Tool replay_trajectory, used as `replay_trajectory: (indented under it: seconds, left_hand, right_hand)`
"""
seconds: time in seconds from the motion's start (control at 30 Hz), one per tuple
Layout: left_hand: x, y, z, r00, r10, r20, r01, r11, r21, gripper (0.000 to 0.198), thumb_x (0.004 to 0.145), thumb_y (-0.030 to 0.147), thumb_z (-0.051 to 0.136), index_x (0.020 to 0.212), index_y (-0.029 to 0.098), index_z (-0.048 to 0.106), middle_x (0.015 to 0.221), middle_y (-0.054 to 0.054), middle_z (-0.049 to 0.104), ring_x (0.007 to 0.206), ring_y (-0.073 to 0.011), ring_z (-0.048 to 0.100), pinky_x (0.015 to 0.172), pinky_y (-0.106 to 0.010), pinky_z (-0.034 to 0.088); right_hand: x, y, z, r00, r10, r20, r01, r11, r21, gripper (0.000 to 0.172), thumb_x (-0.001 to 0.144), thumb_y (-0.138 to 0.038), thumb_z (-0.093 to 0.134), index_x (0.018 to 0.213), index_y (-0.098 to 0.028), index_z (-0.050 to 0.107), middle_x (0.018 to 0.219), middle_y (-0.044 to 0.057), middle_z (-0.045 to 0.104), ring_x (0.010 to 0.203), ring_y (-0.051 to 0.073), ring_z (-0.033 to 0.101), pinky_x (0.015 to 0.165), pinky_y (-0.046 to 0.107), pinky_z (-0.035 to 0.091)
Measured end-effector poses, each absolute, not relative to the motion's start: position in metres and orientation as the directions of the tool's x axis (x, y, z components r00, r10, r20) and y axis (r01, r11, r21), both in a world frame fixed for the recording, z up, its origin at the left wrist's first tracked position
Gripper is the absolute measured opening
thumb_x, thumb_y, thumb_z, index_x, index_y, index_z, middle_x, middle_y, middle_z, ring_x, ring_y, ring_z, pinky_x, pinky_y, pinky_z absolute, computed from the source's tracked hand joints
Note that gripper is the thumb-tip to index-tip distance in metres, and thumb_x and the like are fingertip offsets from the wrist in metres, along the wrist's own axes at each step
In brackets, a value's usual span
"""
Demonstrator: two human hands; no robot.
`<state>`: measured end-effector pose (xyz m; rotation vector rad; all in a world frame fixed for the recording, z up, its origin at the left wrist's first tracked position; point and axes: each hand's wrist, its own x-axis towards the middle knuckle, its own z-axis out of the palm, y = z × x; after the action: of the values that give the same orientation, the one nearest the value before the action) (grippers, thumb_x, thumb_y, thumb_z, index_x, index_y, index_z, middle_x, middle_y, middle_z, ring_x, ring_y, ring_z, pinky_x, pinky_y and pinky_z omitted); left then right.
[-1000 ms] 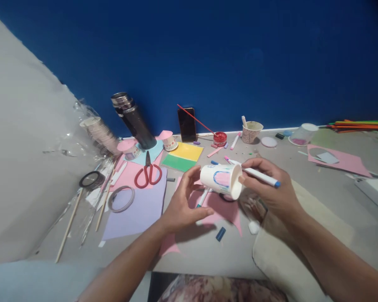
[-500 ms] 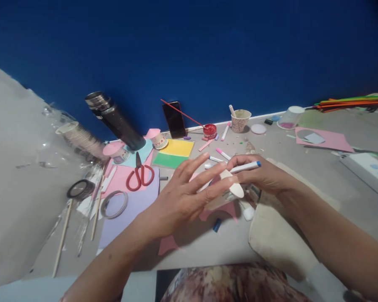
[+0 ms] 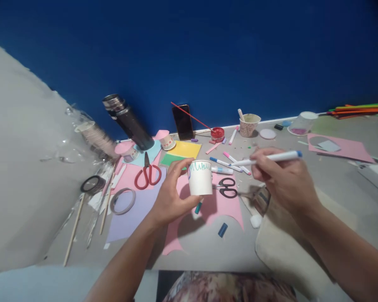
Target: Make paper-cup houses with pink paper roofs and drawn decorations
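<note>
A small white paper cup point(image 3: 200, 181) with green squiggles along its upper edge is held between the thumb and fingers of my left hand point(image 3: 173, 195). My right hand point(image 3: 285, 180) grips a white marker point(image 3: 279, 157) with a blue end, its tip pointing left, a short way right of the cup and not touching it. Pink paper point(image 3: 231, 209) with curved cut-outs lies below the cup. On it are black-handled scissors point(image 3: 228, 188). A dark blue cap point(image 3: 222, 230) rests on the table nearer to me.
Red-handled scissors point(image 3: 148, 176), a grey tape ring point(image 3: 122, 201) and lilac paper lie to the left. Behind stand a black flask point(image 3: 132, 126), a phone point(image 3: 182, 121), a red paint pot point(image 3: 217, 134) and a patterned cup point(image 3: 248, 126). A beige cloth point(image 3: 280, 239) lies at right.
My hands have moved apart. The cup now stands upright in my left hand, its side showing, and the marker in my right hand has moved right. The black-handled scissors have come into view.
</note>
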<state>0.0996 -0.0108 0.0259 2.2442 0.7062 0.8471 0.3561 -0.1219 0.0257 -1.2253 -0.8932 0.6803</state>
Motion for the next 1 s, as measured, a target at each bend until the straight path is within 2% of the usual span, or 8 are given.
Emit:
replay_trajectory:
  seconds: [0.1,0.17,0.3,0.43,0.57,0.73,0.87,1.0]
  left_hand:
    - [0.105,-0.011,0.017,0.637,0.663,0.393,0.275,-0.672,0.688,0.083,0.075,0.019,0.08,0.15,0.027,0.046,0.146,-0.012,0.054,0.137,-0.0322,0.053,0.115,-0.051,0.047]
    - [0.109,-0.012,0.012,0.638,0.646,0.419,0.271,-0.698,0.663,0.085,0.077,0.021,0.081,0.153,0.027,0.042,0.147,-0.014,0.054,0.137,-0.0327,0.054,0.114,-0.052,0.047]
    - [0.111,-0.014,0.006,0.635,0.613,0.469,0.267,-0.745,0.611,0.084,0.08,0.027,0.081,0.154,0.023,0.041,0.144,-0.016,0.059,0.133,-0.034,0.058,0.111,-0.052,0.049]
    - [0.111,-0.015,0.006,0.653,0.586,0.48,0.291,-0.779,0.555,0.077,0.08,0.027,0.082,0.148,0.023,0.046,0.142,-0.016,0.062,0.131,-0.0351,0.059,0.11,-0.053,0.047]
    - [0.11,-0.016,0.009,0.682,0.557,0.474,0.292,-0.802,0.522,0.074,0.08,0.03,0.082,0.146,0.024,0.049,0.136,-0.014,0.065,0.126,-0.0351,0.06,0.107,-0.051,0.047]
    - [0.11,-0.017,0.012,0.698,0.549,0.46,0.305,-0.808,0.504,0.074,0.079,0.032,0.082,0.145,0.022,0.051,0.131,-0.013,0.067,0.12,-0.0348,0.059,0.102,-0.048,0.046]
    - [0.111,-0.018,0.011,0.708,0.554,0.437,0.303,-0.798,0.521,0.08,0.081,0.035,0.081,0.151,0.024,0.046,0.125,-0.011,0.068,0.116,-0.0339,0.059,0.103,-0.048,0.043]
    - [0.111,-0.019,0.01,0.711,0.543,0.446,0.278,-0.8,0.531,0.084,0.081,0.041,0.082,0.154,0.025,0.042,0.112,-0.008,0.068,0.103,-0.0304,0.059,0.095,-0.044,0.044]
  right_hand:
    - [0.346,-0.133,0.026,0.462,0.788,0.407,0.242,0.329,-0.913,0.022,0.097,-0.041,0.071,0.089,-0.023,0.08,0.068,0.002,0.071,0.06,0.016,0.063,0.052,0.026,0.048]
    - [0.338,-0.136,0.023,0.415,0.771,0.483,0.335,0.363,-0.869,0.02,0.097,-0.038,0.07,0.086,-0.024,0.081,0.069,0.002,0.072,0.058,0.017,0.065,0.053,0.029,0.052]
    - [0.328,-0.137,0.015,0.386,0.806,0.448,0.348,0.323,-0.88,0.012,0.098,-0.031,0.068,0.089,-0.026,0.075,0.062,0.0,0.069,0.059,0.021,0.07,0.058,0.033,0.058]
    - [0.323,-0.134,0.011,0.35,0.773,0.529,0.45,0.356,-0.819,0.004,0.094,-0.024,0.069,0.091,-0.025,0.072,0.073,0.001,0.074,0.063,0.02,0.072,0.061,0.032,0.058]
    - [0.319,-0.13,0.013,0.251,0.695,0.674,0.528,0.485,-0.697,0.013,0.088,-0.013,0.071,0.094,-0.024,0.071,0.079,0.001,0.074,0.065,0.018,0.069,0.06,0.03,0.055]
    - [0.319,-0.126,0.015,0.099,0.638,0.764,0.574,0.59,-0.568,0.021,0.085,-0.007,0.071,0.095,-0.025,0.071,0.075,0.001,0.074,0.062,0.019,0.067,0.061,0.034,0.053]
    - [0.319,-0.125,0.016,0.066,0.634,0.771,0.568,0.611,-0.551,0.02,0.085,-0.007,0.07,0.094,-0.025,0.072,0.075,0.002,0.075,0.064,0.021,0.069,0.06,0.035,0.053]
    - [0.316,-0.125,0.018,0.055,0.636,0.77,0.551,0.623,-0.554,0.015,0.086,-0.009,0.069,0.092,-0.023,0.072,0.071,0.003,0.074,0.06,0.021,0.068,0.058,0.035,0.053]
